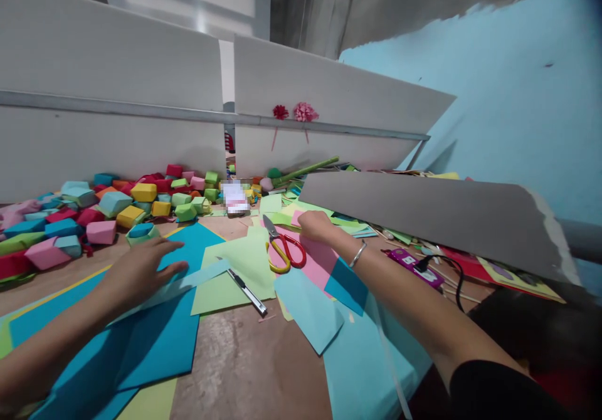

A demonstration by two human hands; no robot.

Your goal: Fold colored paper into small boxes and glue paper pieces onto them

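My left hand hovers or rests over blue paper sheets, its thumb and fingers apart. Just under its thumb runs a pale blue paper strip. My right hand is curled closed at the pink paper, beside a lime green strip; its fingertips are hidden, so what they pinch cannot be made out. Scissors with red and yellow handles lie left of that hand. A box cutter lies across a light green sheet. Light blue paper pieces lie nearer me.
Colourful folded paper blocks are heaped at the back left. A grey board slants over the right side, with a purple power strip and black cable below it. Two paper flowers hang on the rail behind.
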